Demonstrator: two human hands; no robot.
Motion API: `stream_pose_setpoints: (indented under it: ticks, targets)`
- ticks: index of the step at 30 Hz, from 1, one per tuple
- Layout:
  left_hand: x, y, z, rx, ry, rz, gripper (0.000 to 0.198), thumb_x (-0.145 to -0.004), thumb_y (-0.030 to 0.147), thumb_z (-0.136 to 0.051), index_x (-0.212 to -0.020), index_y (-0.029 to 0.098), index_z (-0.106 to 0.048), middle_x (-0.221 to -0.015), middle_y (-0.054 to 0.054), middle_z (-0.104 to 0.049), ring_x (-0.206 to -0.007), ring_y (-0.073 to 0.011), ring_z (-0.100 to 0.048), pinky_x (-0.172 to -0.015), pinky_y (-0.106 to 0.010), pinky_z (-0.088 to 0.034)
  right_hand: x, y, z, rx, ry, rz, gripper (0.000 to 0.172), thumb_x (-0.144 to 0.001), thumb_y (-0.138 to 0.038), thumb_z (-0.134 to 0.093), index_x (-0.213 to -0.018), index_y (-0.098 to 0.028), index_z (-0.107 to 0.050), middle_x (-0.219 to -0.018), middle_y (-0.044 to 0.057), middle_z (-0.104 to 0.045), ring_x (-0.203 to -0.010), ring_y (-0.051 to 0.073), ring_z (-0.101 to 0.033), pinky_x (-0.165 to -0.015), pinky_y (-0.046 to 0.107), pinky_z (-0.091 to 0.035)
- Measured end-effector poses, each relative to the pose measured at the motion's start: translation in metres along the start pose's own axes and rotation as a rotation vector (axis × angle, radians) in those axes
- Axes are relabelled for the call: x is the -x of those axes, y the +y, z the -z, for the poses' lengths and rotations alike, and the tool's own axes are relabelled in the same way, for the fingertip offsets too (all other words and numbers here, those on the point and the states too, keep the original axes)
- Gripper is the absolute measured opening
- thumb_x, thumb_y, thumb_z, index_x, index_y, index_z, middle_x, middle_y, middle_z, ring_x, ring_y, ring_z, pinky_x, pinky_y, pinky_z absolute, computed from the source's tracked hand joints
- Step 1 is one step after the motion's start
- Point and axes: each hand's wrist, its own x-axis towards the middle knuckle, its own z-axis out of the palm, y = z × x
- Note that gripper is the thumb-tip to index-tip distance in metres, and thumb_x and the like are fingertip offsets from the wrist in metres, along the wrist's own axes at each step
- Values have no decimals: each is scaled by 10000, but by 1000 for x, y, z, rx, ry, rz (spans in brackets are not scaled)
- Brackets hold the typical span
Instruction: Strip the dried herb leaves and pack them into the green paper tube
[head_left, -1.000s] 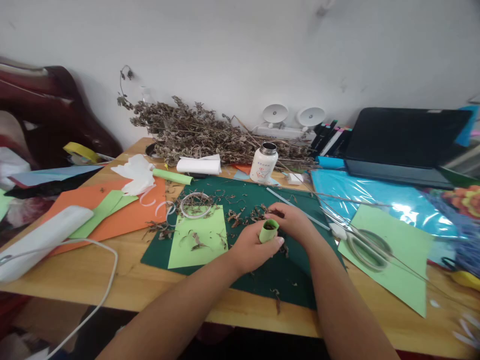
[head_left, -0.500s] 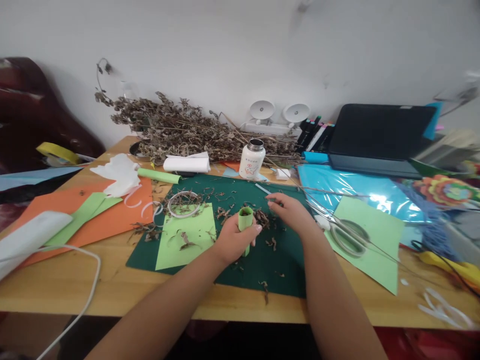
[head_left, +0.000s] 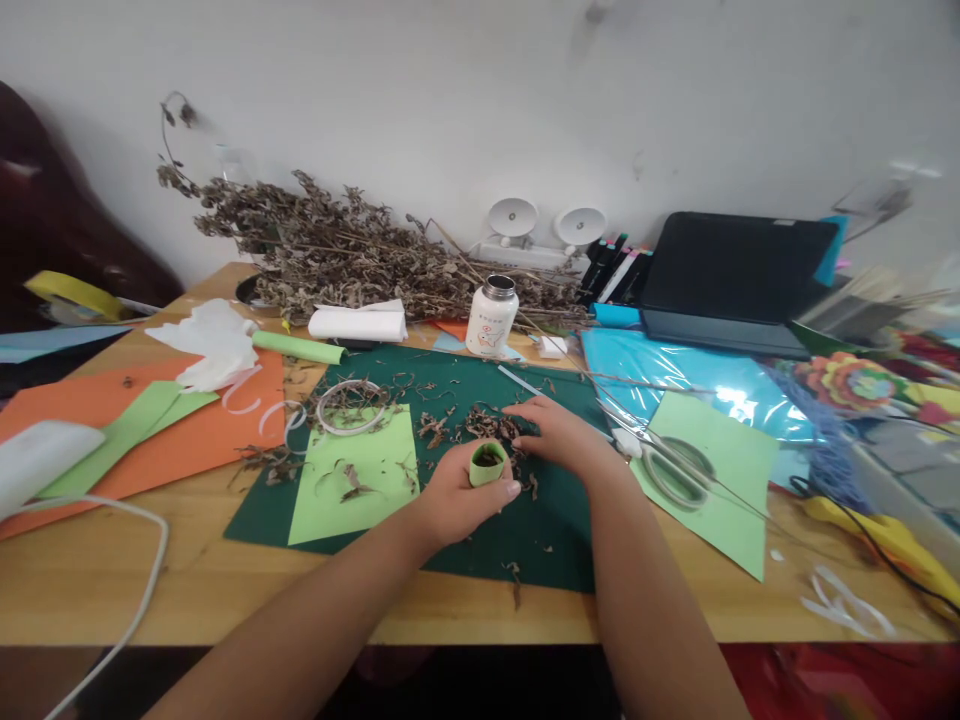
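My left hand (head_left: 461, 498) is wrapped round a small light-green paper tube (head_left: 486, 464), held upright over the dark green cutting mat (head_left: 555, 540). Dark dried bits show inside the tube's open top. My right hand (head_left: 553, 434) rests just right of it, fingers curled down into a small heap of dried leaf crumbs (head_left: 491, 424) on the mat. I cannot make out whether those fingers hold any crumbs.
A big pile of dried branches (head_left: 352, 250) lies along the wall. A white bottle (head_left: 491, 317), a tape ring (head_left: 351, 405), scissors (head_left: 660, 462), green (head_left: 352, 480) and orange paper (head_left: 150, 420), a blue plastic sheet (head_left: 675, 370) and a dark laptop (head_left: 731, 275) surround the mat.
The view has drifted right. My left hand has tipped the tube so its open top faces up. My right hand has lowered onto the leaf crumbs beside it.
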Motion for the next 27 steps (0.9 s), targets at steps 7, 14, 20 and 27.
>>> stream_pose_setpoints:
  ticks: [7,14,20,27]
  targets:
    - [3,5,-4,-32,-63,-16,145,-659,205,-519,-574,142,-420,-517,26,-434,-500,-72,-380,-495,-210,-311,-11,19,-1,1,175,-157,329,-778,-261,-388,-1071,-177,-512,-896,74,-548,-867,170,-498,-794,295,-370]
    - [3,5,-7,-110,-124,-24,161,-644,206,-513,-544,143,-404,-518,25,-422,-498,-74,-371,-500,-212,-308,-22,18,-16,-33,190,-184,160,-680,-178,-500,-789,-222,-609,-830,34,-574,-789,160,-513,-739,279,-376]
    - [2,5,-7,-94,-114,-9,140,-646,206,-505,-561,144,-412,-523,26,-419,-505,-75,-375,-506,-208,-318,-3,-8,3,-198,299,-103,107,-713,-208,-464,-749,-194,-564,-742,20,-573,-703,138,-515,-673,274,-405]
    - [0,-5,-9,-77,-102,-52,150,-617,202,-500,-549,146,-380,-520,39,-346,-499,-64,-315,-479,-192,-291,40,-63,12,-1039,404,540,77,-718,-168,-520,-761,-228,-540,-660,-13,-529,-602,104,-490,-512,233,-397]
